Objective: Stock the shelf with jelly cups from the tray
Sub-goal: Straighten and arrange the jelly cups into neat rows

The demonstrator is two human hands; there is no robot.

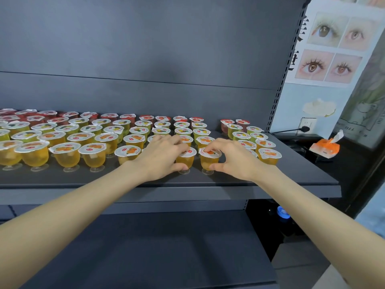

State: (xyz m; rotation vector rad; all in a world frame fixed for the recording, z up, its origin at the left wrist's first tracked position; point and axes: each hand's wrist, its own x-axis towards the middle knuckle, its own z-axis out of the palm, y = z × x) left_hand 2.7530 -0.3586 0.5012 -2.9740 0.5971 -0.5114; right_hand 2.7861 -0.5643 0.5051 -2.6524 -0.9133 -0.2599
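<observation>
Dark grey shelf (291,175), near its front edge left hand (164,155) curled round an orange jelly cup (185,159), right hand (234,158) pinching the neighbouring cup (208,161) by lid and stem, rows of cups (68,140) behind partly hidden, cut off at left.

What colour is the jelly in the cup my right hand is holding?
The cup holds orange-yellow jelly; head view.

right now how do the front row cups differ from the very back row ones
Colour: the front-row cups hold orange-yellow jelly, the back-row cups red. Place: front-row cups stand nearest the shelf edge, back-row cups by the rear panel. Contact: the left hand and right hand each grip one front-row cup; back-row cups are untouched. Both stand upright with white lids.
</observation>
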